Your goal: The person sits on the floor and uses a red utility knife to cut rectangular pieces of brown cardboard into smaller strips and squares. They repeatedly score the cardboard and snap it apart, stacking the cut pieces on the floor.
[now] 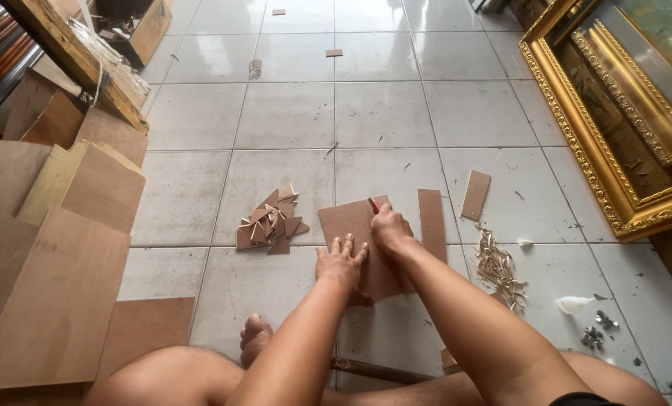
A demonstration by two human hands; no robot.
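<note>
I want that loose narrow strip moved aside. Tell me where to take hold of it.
Grip the narrow brown strip across its two long edges near the middle, coming from above. It lies flat on the floor tile, apart from other pieces, so only its thin edges offer the fingers purchase; lifting one end first would probably help.

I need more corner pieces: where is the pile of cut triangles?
In the head view, the pile of triangles lies on the floor tiles, left of the brown board and ahead of the left hand.

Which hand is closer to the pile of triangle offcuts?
Left. The left hand lies flat on the brown board, just right of the triangle pile. The right hand, gripping a red cutter, sits farther right on the same board.
</note>
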